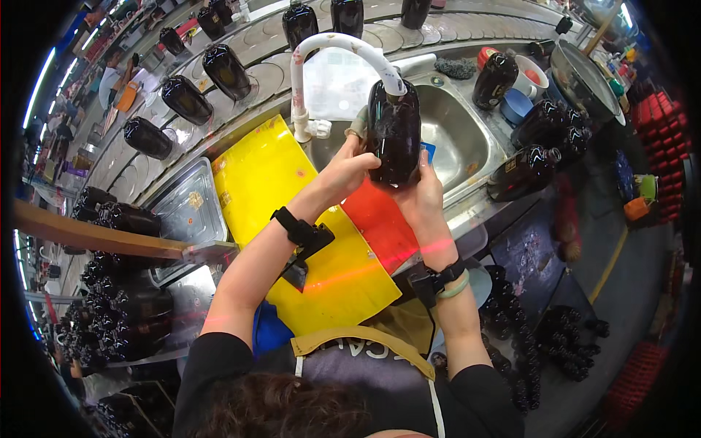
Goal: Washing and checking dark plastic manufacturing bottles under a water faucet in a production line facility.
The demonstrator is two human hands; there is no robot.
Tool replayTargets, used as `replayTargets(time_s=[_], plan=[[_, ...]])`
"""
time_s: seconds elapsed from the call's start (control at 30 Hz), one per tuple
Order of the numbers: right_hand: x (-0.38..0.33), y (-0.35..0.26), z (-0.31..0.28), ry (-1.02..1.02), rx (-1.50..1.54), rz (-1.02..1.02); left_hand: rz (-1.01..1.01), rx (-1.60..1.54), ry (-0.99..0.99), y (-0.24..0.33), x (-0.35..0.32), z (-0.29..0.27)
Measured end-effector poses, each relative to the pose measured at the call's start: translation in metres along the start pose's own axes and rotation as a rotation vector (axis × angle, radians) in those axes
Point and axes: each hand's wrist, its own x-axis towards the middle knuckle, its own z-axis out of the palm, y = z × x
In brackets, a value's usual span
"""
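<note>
Both hands hold one dark glossy bottle (pixel 394 135) over the steel sink (pixel 456 142), its top pushed up against the outlet of the white curved tap (pixel 343 45), so the bottle's mouth is hidden and it cannot be told whether water runs. The left hand (pixel 349 171) wraps the bottle's left side, fingers pressed onto the glass, with a bit of pale cloth or glove showing above the thumb (too small to say which). The right hand (pixel 422 191) cups the lower right side, its grip closed round the base; a blue patch peeps out just behind it, mostly covered. Each wrist wears a black strap.

Below the hands a yellow sheet (pixel 281 190) and a red sheet (pixel 380 219) lie on the worktop, their near edges cut off by the person's forearms and apron. Left of them sits a steel tray (pixel 186 208).

More dark bottles (pixel 186 100) stand on round pads along the curved conveyor behind the sink; others lie crowded at the sink's right rim (pixel 537 164), near the right hand. The sink basin beneath the bottle is the open room.
</note>
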Motion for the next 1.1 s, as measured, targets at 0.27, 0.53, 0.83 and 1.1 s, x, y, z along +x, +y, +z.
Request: replayTargets(time_s=[0.27, 0.53, 0.83, 1.1], plan=[[0.002, 0.009, -0.009, 0.0, 0.094, 0.067, 0.068, 0.067, -0.001, -0.014, 0.006, -0.009], [-0.004, 0.013, -0.01, -0.019, 0.162, 0.13, 0.061, 0.269, 0.134, -0.003, -0.015, 0.001], [-0.034, 0.016, -0.006, -0.044, 0.08, 0.165, -0.182, 0.071, 0.307, 0.008, -0.037, -0.012], [-0.047, 0.038, -0.003, -0.084, -0.254, -0.08, -0.27, -0.148, 0.296, 0.01, -0.064, -0.016]])
